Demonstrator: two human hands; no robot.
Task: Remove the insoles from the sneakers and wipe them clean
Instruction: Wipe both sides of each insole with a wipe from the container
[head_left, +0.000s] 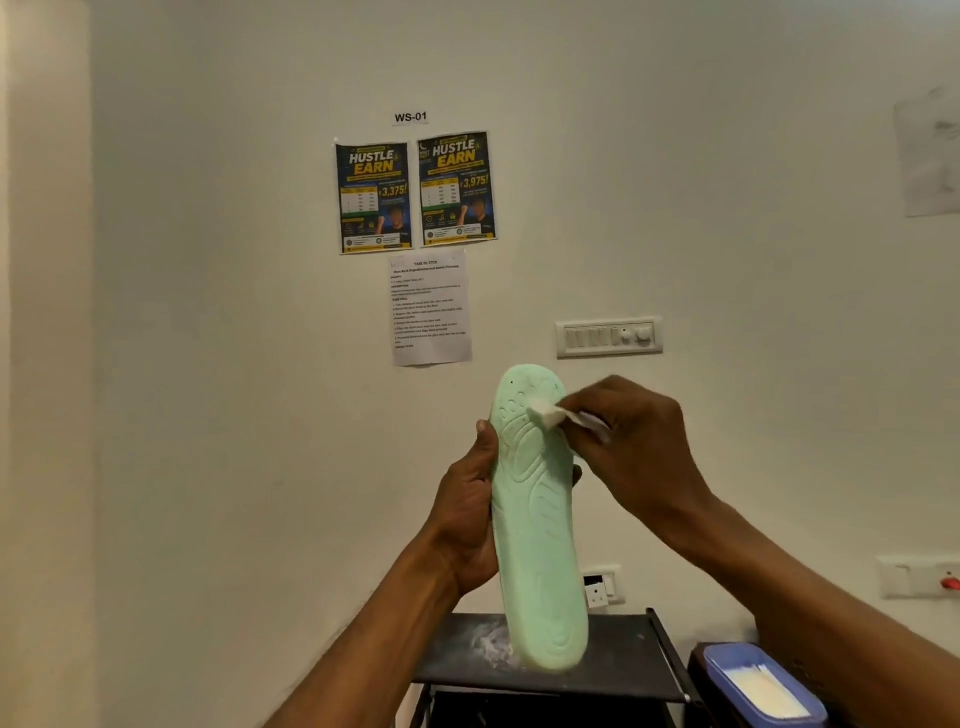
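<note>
We hold the pale green insole (540, 545) upright before the wall, with its lower end in front of the black shelf (628, 654). Our left hand (467, 504) grips it at the middle, with the thumb on one edge and the fingers (575, 475) curled behind it. Our right hand (639, 441) pinches a small white wipe (548, 415) and presses it on the upper part of the insole. A blue tub (727, 673) stands beside the shelf.

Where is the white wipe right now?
In the head view, right of centre: the white folded wipe is pinched in the right hand, pressed on the upper end of the pale green foam insole that the left hand holds upright.
</note>
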